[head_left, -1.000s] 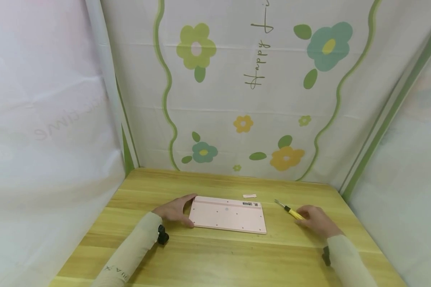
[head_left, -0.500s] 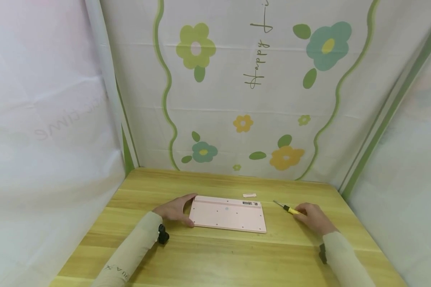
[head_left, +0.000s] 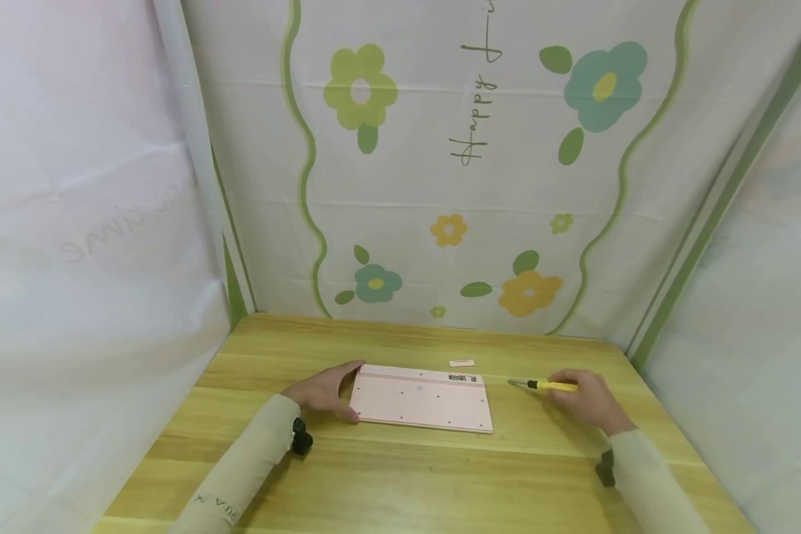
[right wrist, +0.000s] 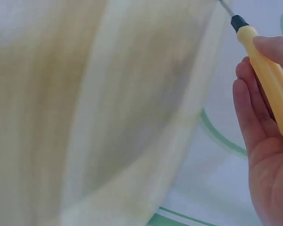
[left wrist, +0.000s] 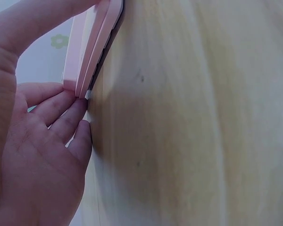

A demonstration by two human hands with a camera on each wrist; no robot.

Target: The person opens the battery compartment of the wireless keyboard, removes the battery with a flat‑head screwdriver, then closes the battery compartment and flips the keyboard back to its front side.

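A pink keyboard [head_left: 420, 400] lies face-down on the wooden table, its back dotted with several small screws or screw holes. My left hand [head_left: 320, 391] holds its left end, thumb at the near corner and fingers at the far corner. In the left wrist view, the fingertips [left wrist: 83, 104] touch the edge of the keyboard [left wrist: 71, 61]. To the right, my right hand [head_left: 589, 400] grips a screwdriver [head_left: 555, 386] by its yellow handle. The metal shaft points left, apart from the keyboard. Thumb and fingers pinch the screwdriver's handle [right wrist: 266, 70] in the right wrist view.
A small pale strip [head_left: 462, 363] lies on the table just beyond the keyboard's far right corner. The table [head_left: 400, 489] ends at a flower-printed cloth [head_left: 414, 170] behind. White cloth walls [head_left: 100, 267] stand at both sides.
The screwdriver has turned in my right hand from slanting to nearly level, with its tip still pointing left and more of its handle showing. My left hand and the keyboard have stayed put.
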